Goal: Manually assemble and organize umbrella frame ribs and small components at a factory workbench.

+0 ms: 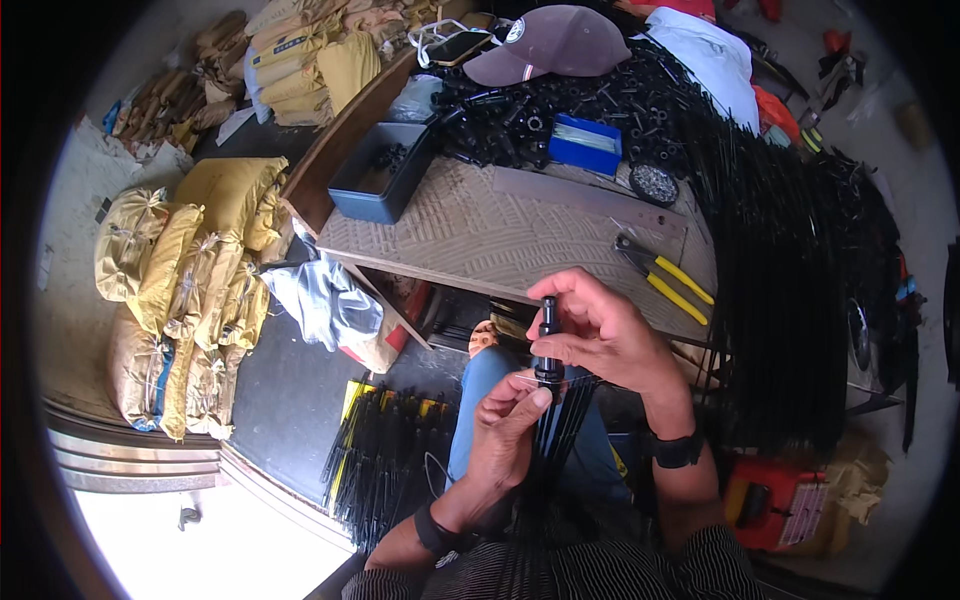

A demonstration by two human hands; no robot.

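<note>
One black fitting (548,369) rises from left grip (505,425) apparently into right grip (607,335).

Glossy plastic fitting (549,326), rough tabletop (450,228), matt cloth cap (570,45)

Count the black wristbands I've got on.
2: the left wristband, around your left wrist, and the right wristband, around your right wrist.

Place: we'd call this a workshop.
Bench (430,215): heaped black parts (510,112), yellow-handled pliers (672,294).
Floor (280,395): we note stacked tan sacks (190,285).
</note>
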